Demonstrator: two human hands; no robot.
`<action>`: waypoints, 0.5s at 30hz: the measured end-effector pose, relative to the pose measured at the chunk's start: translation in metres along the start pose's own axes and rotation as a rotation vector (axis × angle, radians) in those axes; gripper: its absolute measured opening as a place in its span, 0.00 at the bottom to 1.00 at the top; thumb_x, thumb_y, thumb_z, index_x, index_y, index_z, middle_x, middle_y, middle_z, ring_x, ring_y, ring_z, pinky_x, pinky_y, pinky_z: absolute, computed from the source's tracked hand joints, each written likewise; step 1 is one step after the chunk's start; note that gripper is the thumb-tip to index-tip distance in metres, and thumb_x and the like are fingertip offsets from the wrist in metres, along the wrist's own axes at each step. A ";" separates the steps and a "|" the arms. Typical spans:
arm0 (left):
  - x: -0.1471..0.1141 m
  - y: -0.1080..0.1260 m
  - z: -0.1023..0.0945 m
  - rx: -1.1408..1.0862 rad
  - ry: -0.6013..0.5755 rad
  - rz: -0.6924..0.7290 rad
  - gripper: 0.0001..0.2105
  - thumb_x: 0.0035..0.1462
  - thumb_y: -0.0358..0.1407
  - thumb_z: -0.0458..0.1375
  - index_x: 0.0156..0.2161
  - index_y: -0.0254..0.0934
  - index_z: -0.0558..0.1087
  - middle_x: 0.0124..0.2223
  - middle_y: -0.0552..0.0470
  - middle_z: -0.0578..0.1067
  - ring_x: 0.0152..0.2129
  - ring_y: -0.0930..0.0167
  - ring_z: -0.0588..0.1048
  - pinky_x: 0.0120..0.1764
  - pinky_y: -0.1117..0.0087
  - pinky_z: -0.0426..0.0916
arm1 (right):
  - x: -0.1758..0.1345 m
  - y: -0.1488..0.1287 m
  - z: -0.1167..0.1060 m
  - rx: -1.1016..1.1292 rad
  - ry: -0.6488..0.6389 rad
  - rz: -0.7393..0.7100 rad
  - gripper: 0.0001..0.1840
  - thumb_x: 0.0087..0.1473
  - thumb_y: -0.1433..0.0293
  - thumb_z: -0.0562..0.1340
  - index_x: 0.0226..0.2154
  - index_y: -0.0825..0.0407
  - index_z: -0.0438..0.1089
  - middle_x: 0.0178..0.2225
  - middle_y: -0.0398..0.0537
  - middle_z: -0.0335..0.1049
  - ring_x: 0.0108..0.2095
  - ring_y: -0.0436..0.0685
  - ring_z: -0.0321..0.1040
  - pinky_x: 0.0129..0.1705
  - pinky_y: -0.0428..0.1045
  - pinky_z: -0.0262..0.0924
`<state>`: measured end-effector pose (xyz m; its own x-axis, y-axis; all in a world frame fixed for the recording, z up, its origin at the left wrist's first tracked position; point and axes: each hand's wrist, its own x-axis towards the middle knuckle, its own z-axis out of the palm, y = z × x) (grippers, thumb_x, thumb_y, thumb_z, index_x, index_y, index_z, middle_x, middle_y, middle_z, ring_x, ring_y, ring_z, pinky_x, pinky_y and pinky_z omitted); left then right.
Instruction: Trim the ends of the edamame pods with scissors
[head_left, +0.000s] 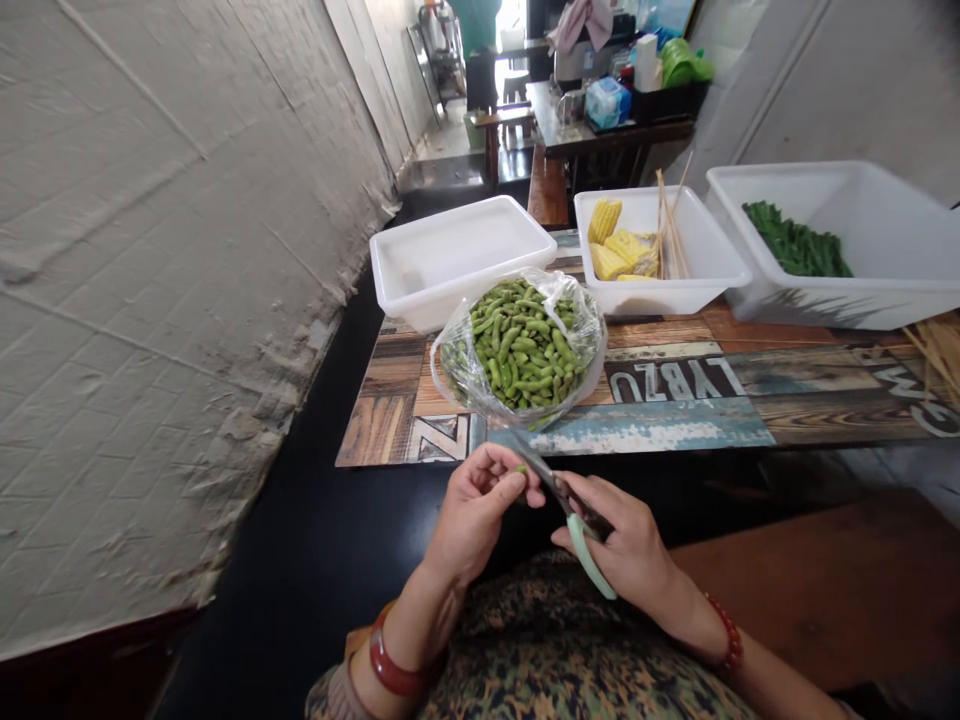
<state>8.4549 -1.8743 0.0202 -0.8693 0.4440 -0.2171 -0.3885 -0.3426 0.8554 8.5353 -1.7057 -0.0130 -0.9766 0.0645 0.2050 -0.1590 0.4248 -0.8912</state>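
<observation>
Between the thumb and fingers of my left hand (476, 510) is a small green pod (521, 469), mostly covered by the fingertips. My right hand (626, 535) grips a pair of scissors (589, 560) with pale green handles, and their metal blades point up and left, close beside the pod. Whether the blades touch it, I cannot tell. Just beyond both hands, a clear plastic bag (595, 350) full of green soybean pods (521, 345) sits near the table's front edge.
Behind the bag stands a white tub (461, 280). Right of it, another white tub (667, 292) holds corn pieces (615, 245) and wooden skewers (667, 235). A larger tub (862, 305) contains green leaves (799, 245). A rough wall (150, 300) runs along the left; a person (480, 40) stands far back.
</observation>
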 end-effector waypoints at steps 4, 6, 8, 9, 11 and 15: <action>0.010 0.001 -0.008 0.007 0.094 0.016 0.05 0.54 0.33 0.62 0.36 0.36 0.71 0.26 0.58 0.69 0.18 0.79 0.64 0.25 0.77 0.58 | 0.003 -0.004 -0.004 0.240 0.119 0.285 0.23 0.53 0.65 0.65 0.52 0.52 0.71 0.27 0.41 0.67 0.24 0.49 0.64 0.28 0.44 0.65; 0.017 0.001 -0.013 0.159 0.137 0.060 0.05 0.56 0.35 0.60 0.36 0.36 0.73 0.24 0.58 0.66 0.18 0.78 0.61 0.23 0.77 0.55 | 0.004 -0.006 -0.007 0.301 0.167 0.333 0.25 0.52 0.63 0.65 0.52 0.53 0.71 0.27 0.41 0.67 0.23 0.48 0.63 0.27 0.44 0.64; 0.024 0.001 -0.015 0.414 0.139 0.156 0.06 0.57 0.36 0.59 0.34 0.36 0.76 0.25 0.55 0.69 0.23 0.75 0.66 0.27 0.75 0.59 | 0.004 -0.007 -0.008 0.319 0.184 0.338 0.26 0.51 0.63 0.66 0.52 0.53 0.71 0.27 0.41 0.67 0.24 0.48 0.63 0.28 0.44 0.64; 0.028 0.000 -0.015 0.551 0.127 0.226 0.07 0.57 0.36 0.59 0.33 0.36 0.77 0.28 0.52 0.72 0.26 0.72 0.68 0.31 0.73 0.61 | 0.004 -0.007 -0.008 0.318 0.180 0.338 0.26 0.51 0.63 0.66 0.52 0.53 0.71 0.27 0.41 0.67 0.24 0.48 0.63 0.28 0.44 0.64; 0.036 -0.002 -0.012 0.796 0.096 0.372 0.06 0.58 0.35 0.59 0.34 0.37 0.78 0.32 0.49 0.74 0.31 0.69 0.72 0.36 0.71 0.63 | 0.003 -0.006 -0.007 0.307 0.166 0.336 0.25 0.50 0.64 0.66 0.51 0.54 0.72 0.26 0.41 0.67 0.24 0.48 0.64 0.29 0.44 0.65; 0.053 -0.014 -0.006 1.232 0.146 0.500 0.08 0.60 0.34 0.56 0.34 0.40 0.78 0.31 0.48 0.74 0.28 0.68 0.71 0.33 0.71 0.61 | 0.000 -0.006 -0.006 0.275 0.167 0.320 0.25 0.49 0.65 0.66 0.51 0.54 0.72 0.26 0.41 0.68 0.25 0.49 0.66 0.30 0.45 0.66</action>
<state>8.4128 -1.8508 -0.0058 -0.8907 0.3728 0.2602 0.4393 0.5582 0.7039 8.5368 -1.7027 -0.0050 -0.9498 0.3078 -0.0555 0.0922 0.1060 -0.9901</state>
